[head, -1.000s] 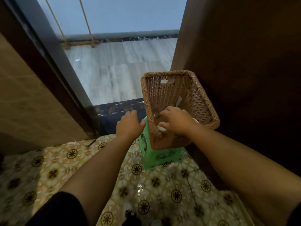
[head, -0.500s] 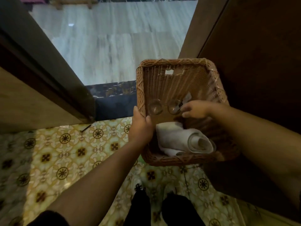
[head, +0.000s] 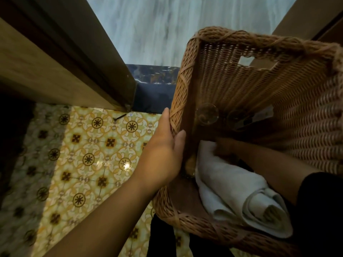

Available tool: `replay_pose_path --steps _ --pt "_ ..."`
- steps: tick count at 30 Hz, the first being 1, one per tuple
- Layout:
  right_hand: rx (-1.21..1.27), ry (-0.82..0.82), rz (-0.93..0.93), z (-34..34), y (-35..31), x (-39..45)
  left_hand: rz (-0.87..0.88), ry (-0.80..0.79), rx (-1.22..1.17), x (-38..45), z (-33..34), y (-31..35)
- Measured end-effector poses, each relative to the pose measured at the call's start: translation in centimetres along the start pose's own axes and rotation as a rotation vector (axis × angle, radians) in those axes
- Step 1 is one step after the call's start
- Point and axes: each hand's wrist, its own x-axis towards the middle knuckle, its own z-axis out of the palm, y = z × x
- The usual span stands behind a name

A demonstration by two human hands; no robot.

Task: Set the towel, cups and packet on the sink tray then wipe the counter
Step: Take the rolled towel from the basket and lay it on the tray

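Observation:
A brown wicker basket (head: 185,84) fills the right side, close under the camera. My left hand (head: 165,151) grips its left rim, thumb inside. A rolled white towel (head: 230,190) lies at the near end of the basket. My right hand (head: 224,145) reaches down inside and rests on the towel's far end; its fingers are in shadow. Two clear glass cups (head: 207,114) lie on the basket floor at the far end, with a small white packet (head: 265,113) beside them.
Yellow patterned floor tiles (head: 89,154) spread below on the left. A wooden door frame (head: 55,71) runs diagonally at upper left, with a dark stone threshold (head: 152,89) and pale marble floor (head: 157,30) beyond. My dark trouser legs (head: 161,238) show under the basket.
The basket has come up much closer to the camera. My right hand has moved from the cups at the far end back onto the towel.

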Motion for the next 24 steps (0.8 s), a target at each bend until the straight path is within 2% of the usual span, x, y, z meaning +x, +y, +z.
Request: replay_pose_path --steps 5,9,14,17,21,24 --pt "-0.071 -0.159 0.032 -1.1 0.3 1.4 0.019 -0.008 0.0 0.7 -0.1 0.3" --pt "-0.058 -0.167 -0.011 -0.7 0.5 1.6 0.023 0.004 0.014 0.9 0.1 0.2" --pt "-0.007 -0.006 -0.048 -1.3 -0.1 -0.8 -0.016 -0.007 0.009 1.2 0.3 0.3" --pt "-0.06 0.127 -0.105 -3.6 -1.4 -3.8 -0.029 -0.018 0.014 1.4 0.4 0.8" --pt "-0.142 0.264 -0.112 -8.8 -4.3 -10.1 -0.016 -0.053 -0.014 0.7 -0.4 1.7" --pt "-0.24 0.451 -0.145 -12.7 -6.4 -17.1 -0.023 -0.082 -0.025 0.1 -1.1 2.5"
